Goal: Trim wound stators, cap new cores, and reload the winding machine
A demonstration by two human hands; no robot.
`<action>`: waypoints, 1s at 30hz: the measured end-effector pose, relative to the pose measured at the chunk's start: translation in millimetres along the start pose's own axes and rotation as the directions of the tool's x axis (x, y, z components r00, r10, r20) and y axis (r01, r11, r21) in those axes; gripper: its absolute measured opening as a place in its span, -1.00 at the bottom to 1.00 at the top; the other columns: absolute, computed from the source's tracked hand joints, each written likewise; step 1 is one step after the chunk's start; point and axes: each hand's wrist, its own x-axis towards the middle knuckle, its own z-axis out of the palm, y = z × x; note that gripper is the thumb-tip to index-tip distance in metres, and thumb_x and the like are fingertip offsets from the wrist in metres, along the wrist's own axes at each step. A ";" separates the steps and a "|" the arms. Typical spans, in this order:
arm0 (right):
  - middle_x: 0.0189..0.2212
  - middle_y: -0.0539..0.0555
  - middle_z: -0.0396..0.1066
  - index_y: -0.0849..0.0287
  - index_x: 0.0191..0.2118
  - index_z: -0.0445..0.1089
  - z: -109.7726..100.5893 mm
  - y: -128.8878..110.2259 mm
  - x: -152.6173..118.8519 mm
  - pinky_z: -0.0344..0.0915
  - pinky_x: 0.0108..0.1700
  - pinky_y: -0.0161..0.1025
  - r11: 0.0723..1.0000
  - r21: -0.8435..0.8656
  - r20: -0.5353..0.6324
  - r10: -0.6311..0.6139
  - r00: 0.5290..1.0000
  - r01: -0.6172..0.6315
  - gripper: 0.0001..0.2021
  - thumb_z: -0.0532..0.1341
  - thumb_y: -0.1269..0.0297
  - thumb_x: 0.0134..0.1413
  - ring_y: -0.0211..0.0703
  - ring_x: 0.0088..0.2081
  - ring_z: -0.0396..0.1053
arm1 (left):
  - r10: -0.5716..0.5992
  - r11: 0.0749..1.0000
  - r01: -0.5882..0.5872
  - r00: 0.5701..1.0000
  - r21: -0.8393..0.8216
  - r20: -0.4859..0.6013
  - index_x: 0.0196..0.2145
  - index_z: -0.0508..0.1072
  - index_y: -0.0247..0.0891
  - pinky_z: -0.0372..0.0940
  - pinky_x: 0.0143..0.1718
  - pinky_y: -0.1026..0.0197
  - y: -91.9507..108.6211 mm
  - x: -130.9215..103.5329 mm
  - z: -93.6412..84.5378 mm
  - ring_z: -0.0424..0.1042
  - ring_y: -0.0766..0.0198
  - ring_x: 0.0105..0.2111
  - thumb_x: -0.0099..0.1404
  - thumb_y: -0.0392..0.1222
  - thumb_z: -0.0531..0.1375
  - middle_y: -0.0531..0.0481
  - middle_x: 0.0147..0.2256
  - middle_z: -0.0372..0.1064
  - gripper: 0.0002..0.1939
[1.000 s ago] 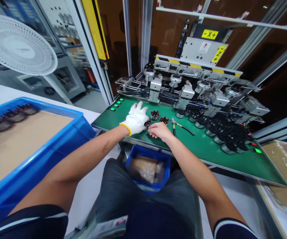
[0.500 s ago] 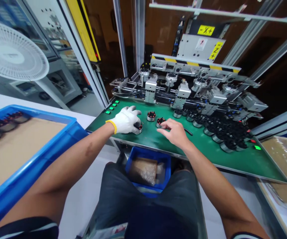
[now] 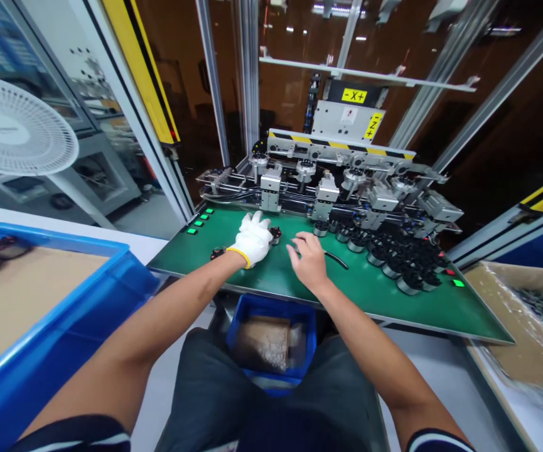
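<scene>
My left hand, in a white glove with a yellow cuff, is over the green work surface with its fingers apart. Just right of the glove, against its edge, sits a round silver-and-black part. A similar part lies left of the glove's cuff. What is under the palm is hidden. My bare right hand hovers farther right, fingers curved and thumb apart, with nothing visible between them. Behind it lies a black-handled tool.
Several round parts crowd the right of the surface. A machine with clamps lines the back. Blue bins stand at the left and below the front edge. A cardboard box is at the right, a fan at the far left.
The view has shifted. A round part now lies left of my left hand, which has moved right along the surface. My right hand has come away from the part it was touching.
</scene>
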 end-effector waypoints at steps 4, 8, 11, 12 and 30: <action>-0.07 0.11 0.48 0.23 0.00 0.43 34.3 -14.9 16.1 0.49 -0.04 -0.06 0.960 0.153 0.175 0.206 0.963 -0.233 -0.74 0.24 0.15 0.35 -0.12 -0.10 0.48 | -0.038 0.998 0.036 0.998 0.045 0.054 -0.17 0.64 -0.27 0.13 0.21 -0.26 7.5 -11.8 1.4 0.12 -0.29 0.29 0.35 -0.11 0.10 -0.26 0.22 0.35 -0.66; -0.05 0.12 0.46 0.23 0.06 0.40 49.2 -17.8 33.8 0.52 -0.13 -0.12 0.880 0.230 0.303 0.341 0.890 -0.415 -0.69 0.25 0.14 0.35 -0.13 -0.14 0.49 | -0.013 0.998 0.008 0.996 0.066 0.087 -0.16 0.66 -0.15 0.27 0.10 -0.16 6.2 -19.5 -6.0 0.24 -0.23 0.22 0.35 0.00 0.11 -0.16 0.19 0.38 -0.65; -0.08 0.11 0.46 0.24 0.04 0.41 42.0 -15.1 31.6 0.52 -0.16 -0.15 0.848 0.231 0.378 0.374 0.847 -0.478 -0.71 0.25 0.15 0.35 -0.16 -0.17 0.49 | 0.035 0.995 -0.038 0.999 0.096 0.037 -0.01 0.61 -0.06 0.19 0.19 -0.18 -3.3 -15.4 -16.0 0.12 -0.24 0.30 0.33 0.02 0.16 -0.12 0.28 0.26 -0.64; -0.10 0.10 0.47 0.24 0.02 0.41 38.3 -14.4 28.8 0.51 -0.18 -0.17 0.843 0.224 0.400 0.379 0.834 -0.490 -0.72 0.26 0.16 0.35 -0.18 -0.20 0.48 | 0.058 0.992 -0.060 0.998 0.111 0.021 0.03 0.59 -0.07 0.12 0.24 -0.22 -6.2 -11.8 -18.4 0.05 -0.26 0.34 0.31 0.00 0.20 -0.13 0.32 0.20 -0.62; -0.66 -0.08 0.44 0.30 -0.36 0.56 -60.4 14.2 -29.9 0.26 -0.58 -0.41 0.784 0.320 0.544 0.307 0.781 -0.531 -0.88 0.43 0.56 -0.08 -0.31 -0.62 0.37 | 0.326 0.934 -0.348 0.924 0.086 0.200 -0.26 0.68 0.00 0.09 0.25 -0.14 -21.2 2.8 -24.4 0.15 -0.18 0.28 0.14 0.20 0.34 0.03 0.27 0.33 -0.69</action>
